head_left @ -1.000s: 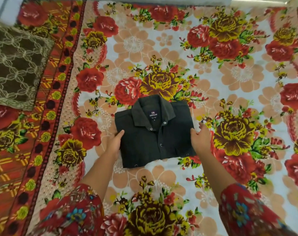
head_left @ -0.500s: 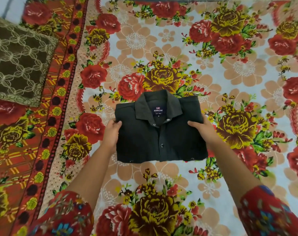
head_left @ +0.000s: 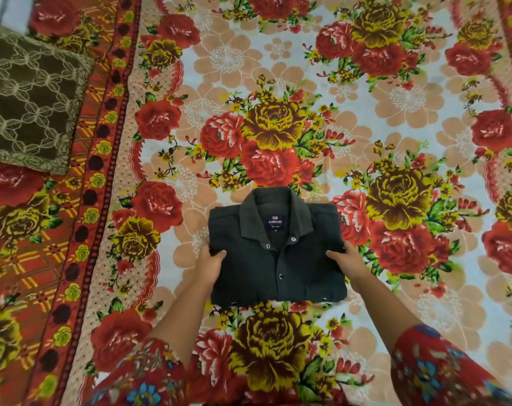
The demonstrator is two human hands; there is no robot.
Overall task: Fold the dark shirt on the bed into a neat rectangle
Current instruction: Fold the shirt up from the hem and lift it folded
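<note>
The dark shirt (head_left: 278,259) is folded into a compact rectangle, collar away from me and its white label showing, over the floral bedsheet (head_left: 278,83). My left hand (head_left: 210,263) grips its left edge, thumb on top and fingers underneath. My right hand (head_left: 347,263) grips the right edge the same way. The shirt seems slightly lifted toward me, though its contact with the sheet is unclear.
A brown patterned cushion (head_left: 29,98) lies at the far left on the red border of the sheet. The floral sheet stretches wide beyond and to the right of the shirt.
Both hands went from resting beside the shirt's edges to gripping them. The shirt has moved nearer to me and lower in view.
</note>
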